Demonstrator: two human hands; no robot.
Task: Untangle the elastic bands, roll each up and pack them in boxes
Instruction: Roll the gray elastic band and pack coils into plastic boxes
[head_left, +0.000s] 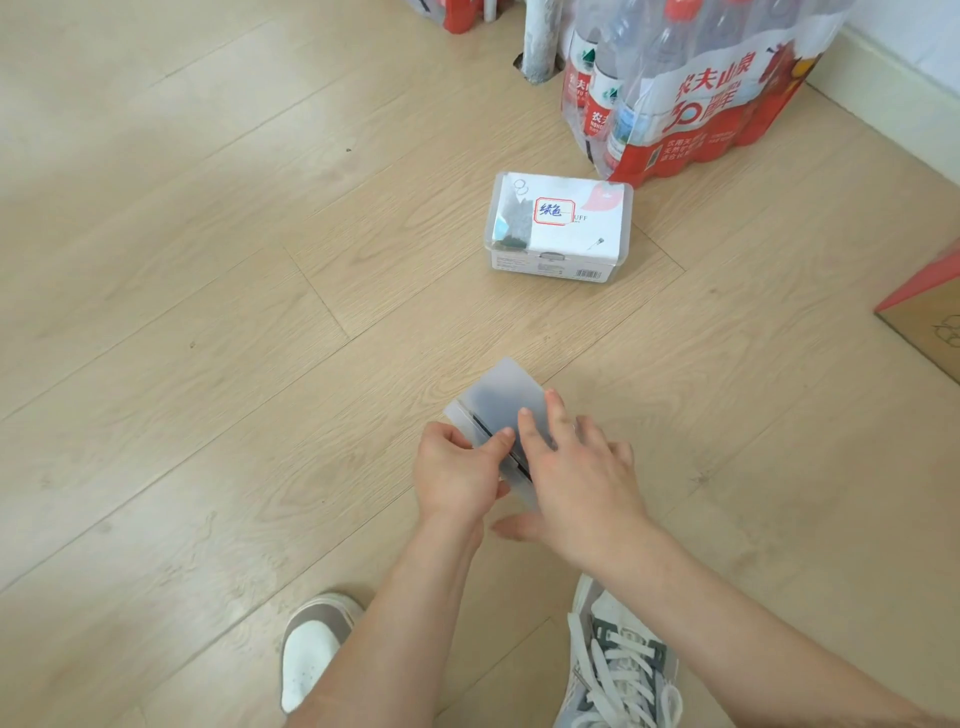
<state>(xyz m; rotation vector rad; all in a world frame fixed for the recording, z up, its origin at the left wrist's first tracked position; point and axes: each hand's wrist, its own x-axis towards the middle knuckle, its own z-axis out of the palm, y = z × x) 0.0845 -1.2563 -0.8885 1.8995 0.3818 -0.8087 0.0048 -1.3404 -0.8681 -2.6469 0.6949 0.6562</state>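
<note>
on open floor (208, 312), left hand (454, 470) pinches box (506, 389) edge, right hand (576, 478) atop

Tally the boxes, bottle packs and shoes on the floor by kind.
Plastic boxes: 2, the frosted box and the labelled box
Cardboard box: 1
Bottle packs: 2, the large pack and the cropped pack at the top edge
Shoes: 2, the left shoe and the right shoe
Total: 7

On the floor (208, 312) just ahead of our shoes (311, 649) sits the near box (501, 389), our left hand (457, 467) gripping its left end and our right hand (576, 467) flat on top, with the far box (561, 228) beyond it, the bottle pack (701, 88) behind that, and a carton (930, 317) off right.
</note>
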